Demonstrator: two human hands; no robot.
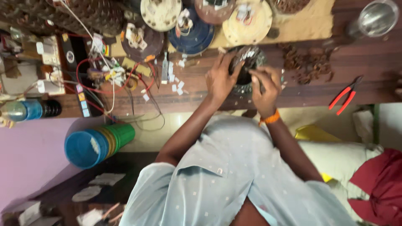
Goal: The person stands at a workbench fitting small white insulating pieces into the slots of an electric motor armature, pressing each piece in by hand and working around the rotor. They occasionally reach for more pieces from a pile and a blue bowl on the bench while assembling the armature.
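Note:
A dark round motor winding (248, 58) stands on the brown wooden bench (197, 94). My left hand (220, 79) grips its left side. On the winding's near right edge rests my right hand (264, 86), which has an orange band at the wrist; its fingers are pinched together, and I cannot tell whether they hold a small tool. Small white scraps (176, 81) lie just left of my left hand. My light blue shirt fills the bottom of the view.
Red-handled pliers (344, 98) lie at the right, beyond a heap of brown wire scraps (310, 62). A steel tumbler (377, 19) stands far right. Several round motor covers (247, 21) line the back. Red and white wires (109, 75) tangle at left, above stacked plastic cups (98, 144).

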